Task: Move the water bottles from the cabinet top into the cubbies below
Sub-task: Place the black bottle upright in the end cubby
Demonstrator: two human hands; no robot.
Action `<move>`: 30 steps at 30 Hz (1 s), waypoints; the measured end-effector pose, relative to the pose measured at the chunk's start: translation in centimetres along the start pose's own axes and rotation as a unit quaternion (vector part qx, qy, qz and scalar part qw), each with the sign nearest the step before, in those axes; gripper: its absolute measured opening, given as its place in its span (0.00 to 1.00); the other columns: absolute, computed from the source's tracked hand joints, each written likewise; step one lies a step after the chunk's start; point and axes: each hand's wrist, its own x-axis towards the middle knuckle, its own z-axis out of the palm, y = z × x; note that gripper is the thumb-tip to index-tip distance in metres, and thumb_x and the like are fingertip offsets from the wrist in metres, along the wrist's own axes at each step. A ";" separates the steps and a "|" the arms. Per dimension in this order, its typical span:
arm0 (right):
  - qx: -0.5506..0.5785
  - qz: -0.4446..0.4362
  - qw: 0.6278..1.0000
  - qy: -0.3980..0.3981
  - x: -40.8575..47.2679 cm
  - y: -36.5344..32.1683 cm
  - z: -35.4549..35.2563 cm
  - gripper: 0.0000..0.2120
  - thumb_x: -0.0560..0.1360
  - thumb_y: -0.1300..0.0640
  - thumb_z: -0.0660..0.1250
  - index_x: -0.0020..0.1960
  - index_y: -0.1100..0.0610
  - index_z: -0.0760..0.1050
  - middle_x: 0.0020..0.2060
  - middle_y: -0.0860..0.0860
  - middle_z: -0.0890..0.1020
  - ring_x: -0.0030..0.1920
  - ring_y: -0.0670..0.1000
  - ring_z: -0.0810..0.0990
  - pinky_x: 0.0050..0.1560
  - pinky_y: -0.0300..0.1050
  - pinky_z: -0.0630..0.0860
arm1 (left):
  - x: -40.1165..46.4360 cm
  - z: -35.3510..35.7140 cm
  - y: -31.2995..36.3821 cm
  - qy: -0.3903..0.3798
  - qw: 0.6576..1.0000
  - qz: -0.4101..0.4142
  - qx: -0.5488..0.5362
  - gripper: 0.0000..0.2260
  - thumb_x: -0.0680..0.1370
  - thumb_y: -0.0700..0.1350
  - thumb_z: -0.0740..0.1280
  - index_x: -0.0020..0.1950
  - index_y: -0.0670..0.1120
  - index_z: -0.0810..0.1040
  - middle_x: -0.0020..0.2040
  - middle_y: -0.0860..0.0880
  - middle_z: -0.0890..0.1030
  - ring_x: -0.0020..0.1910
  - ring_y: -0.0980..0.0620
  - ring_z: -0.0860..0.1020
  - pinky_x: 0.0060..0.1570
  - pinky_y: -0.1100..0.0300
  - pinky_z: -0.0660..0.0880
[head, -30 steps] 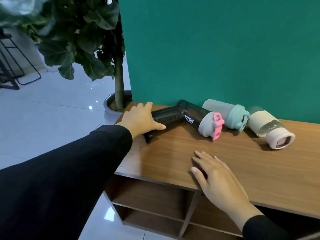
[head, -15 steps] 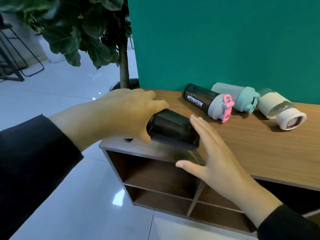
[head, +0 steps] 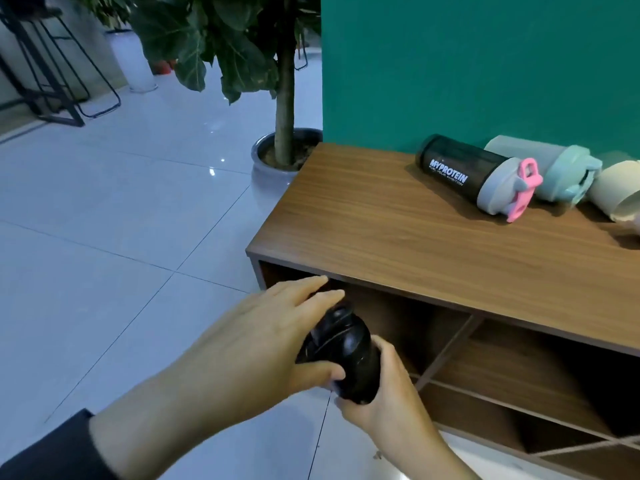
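At lower centre of the frame, the left hand (head: 263,344) and right hand (head: 388,400) both wrap a black plastic shaker bottle (head: 343,355), held in front of the wooden cabinet's (head: 398,244) upper-left cubby (head: 381,320). At upper right, three bottles lie on the cabinet top: a dark lettered bottle with grey lid and pink loop (head: 474,176), a mint-lidded bottle (head: 554,171), and a cream bottle (head: 620,190) cut by the frame edge.

Top-left cubby (head: 388,317) — open-fronted.
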 end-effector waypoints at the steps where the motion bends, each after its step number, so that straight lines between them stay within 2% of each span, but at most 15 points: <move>1: 0.002 0.015 1.000 0.016 1.1 0.5 0.5 0.41 0.57 0.45 0.79 0.63 0.34 0.59 0.56 0.37 0.72 0.63 0.45 0.70 0.64 0.49 0.72 | -0.2 1.3 -0.7 0.042 0.996 -0.042 -0.071 0.38 0.73 0.68 0.65 0.80 0.63 0.55 0.79 0.66 0.56 0.77 0.64 0.57 0.71 0.67 0.58; 3: -0.004 0.042 0.999 0.026 3.6 1.2 1.7 0.41 0.59 0.44 0.79 0.66 0.38 0.60 0.56 0.42 0.72 0.63 0.49 0.68 0.61 0.51 0.71 | 0.2 5.1 -1.9 0.135 0.954 -0.128 -0.236 0.34 0.73 0.64 0.69 0.77 0.64 0.62 0.72 0.67 0.65 0.70 0.65 0.66 0.66 0.66 0.65; 6: 0.015 0.059 0.998 0.030 7.1 1.9 3.5 0.42 0.58 0.44 0.80 0.66 0.43 0.61 0.60 0.47 0.75 0.65 0.53 0.72 0.59 0.54 0.77 | 2.2 10.8 -2.5 0.211 0.834 -0.277 -0.427 0.27 0.76 0.56 0.70 0.74 0.58 0.67 0.69 0.59 0.73 0.66 0.57 0.73 0.64 0.55 0.73; 8: 0.022 0.055 0.998 0.026 8.9 2.0 4.4 0.44 0.60 0.47 0.81 0.69 0.46 0.61 0.63 0.48 0.76 0.66 0.52 0.75 0.61 0.53 0.77 | 4.0 13.3 -2.7 0.168 0.774 -0.333 -0.512 0.24 0.79 0.51 0.68 0.75 0.55 0.66 0.69 0.55 0.73 0.66 0.54 0.74 0.62 0.55 0.73; 10: 0.033 0.050 0.998 0.026 10.5 2.0 5.2 0.42 0.62 0.50 0.81 0.69 0.47 0.62 0.63 0.48 0.77 0.66 0.51 0.75 0.62 0.50 0.76 | 6.1 14.6 -2.8 0.109 0.738 -0.340 -0.572 0.20 0.80 0.46 0.66 0.71 0.55 0.69 0.67 0.53 0.76 0.62 0.54 0.76 0.54 0.60 0.72; 12: 0.032 0.046 0.998 0.021 11.7 1.9 5.8 0.41 0.65 0.51 0.79 0.71 0.48 0.61 0.64 0.46 0.74 0.68 0.52 0.73 0.62 0.43 0.71 | 8.0 15.3 -3.0 0.095 0.740 -0.329 -0.579 0.21 0.80 0.43 0.64 0.73 0.54 0.69 0.65 0.52 0.79 0.61 0.53 0.77 0.51 0.62 0.74; 15: 0.053 0.067 0.996 0.003 13.1 2.0 6.7 0.39 0.69 0.52 0.76 0.73 0.53 0.60 0.64 0.45 0.71 0.69 0.51 0.70 0.61 0.38 0.62 | 9.9 16.0 -3.7 0.103 0.744 -0.332 -0.571 0.21 0.80 0.40 0.62 0.71 0.54 0.70 0.63 0.52 0.80 0.61 0.52 0.77 0.60 0.56 0.75; 17: 0.083 0.076 0.994 0.012 14.0 2.3 7.2 0.35 0.67 0.52 0.77 0.69 0.51 0.64 0.61 0.46 0.75 0.65 0.49 0.74 0.62 0.42 0.68 | 10.8 16.5 -4.2 0.098 0.743 -0.331 -0.574 0.19 0.80 0.39 0.62 0.69 0.54 0.71 0.60 0.53 0.81 0.59 0.53 0.78 0.60 0.56 0.75; 19: 0.064 0.089 0.994 0.022 15.0 2.6 7.8 0.37 0.64 0.54 0.79 0.67 0.50 0.64 0.56 0.43 0.75 0.58 0.45 0.75 0.59 0.43 0.71 | 11.6 17.2 -4.9 0.099 0.740 -0.326 -0.581 0.20 0.79 0.38 0.63 0.69 0.54 0.71 0.59 0.53 0.82 0.59 0.53 0.79 0.59 0.56 0.77; 22: 0.088 0.102 0.990 0.037 16.6 3.1 9.0 0.36 0.60 0.49 0.81 0.60 0.42 0.64 0.58 0.45 0.79 0.57 0.47 0.77 0.61 0.48 0.75 | 12.5 17.7 -5.6 0.109 0.746 -0.309 -0.579 0.20 0.79 0.37 0.62 0.69 0.54 0.72 0.58 0.53 0.82 0.55 0.59 0.79 0.49 0.66 0.75; 24: 0.094 0.103 0.989 0.051 17.3 3.6 9.7 0.34 0.58 0.44 0.79 0.56 0.40 0.64 0.57 0.48 0.81 0.57 0.49 0.80 0.58 0.50 0.78 | 13.0 17.9 -5.9 0.119 0.748 -0.307 -0.577 0.20 0.80 0.38 0.61 0.69 0.54 0.72 0.58 0.53 0.82 0.54 0.60 0.78 0.45 0.67 0.73; 26: 0.099 0.113 0.986 0.069 17.7 3.9 10.1 0.25 0.69 0.50 0.74 0.62 0.47 0.67 0.57 0.50 0.80 0.57 0.51 0.80 0.50 0.35 0.78 | 13.4 18.1 -6.1 0.122 0.748 -0.311 -0.573 0.20 0.80 0.37 0.60 0.69 0.54 0.72 0.56 0.53 0.82 0.52 0.60 0.78 0.44 0.67 0.73; 27: 0.123 0.111 0.984 0.071 17.7 3.7 10.1 0.18 0.77 0.54 0.67 0.66 0.54 0.68 0.58 0.53 0.79 0.56 0.50 0.79 0.42 0.27 0.75 | 13.5 18.3 -6.2 0.121 0.748 -0.313 -0.573 0.20 0.80 0.37 0.61 0.69 0.53 0.72 0.54 0.53 0.82 0.51 0.60 0.78 0.43 0.67 0.72; 28: 0.103 0.092 0.988 0.070 17.6 3.8 10.1 0.14 0.82 0.57 0.60 0.66 0.59 0.69 0.58 0.54 0.79 0.53 0.49 0.78 0.37 0.25 0.74 | 13.7 18.4 -6.2 0.119 0.747 -0.315 -0.573 0.19 0.80 0.37 0.61 0.69 0.53 0.72 0.53 0.53 0.82 0.51 0.59 0.78 0.42 0.67 0.72; 30: 0.129 0.069 0.987 0.069 17.5 4.3 10.1 0.15 0.82 0.55 0.55 0.61 0.58 0.77 0.58 0.57 0.82 0.51 0.50 0.80 0.43 0.32 0.77 | 13.9 18.6 -6.3 0.115 0.745 -0.315 -0.577 0.19 0.80 0.37 0.61 0.68 0.52 0.72 0.53 0.52 0.82 0.51 0.59 0.79 0.43 0.66 0.72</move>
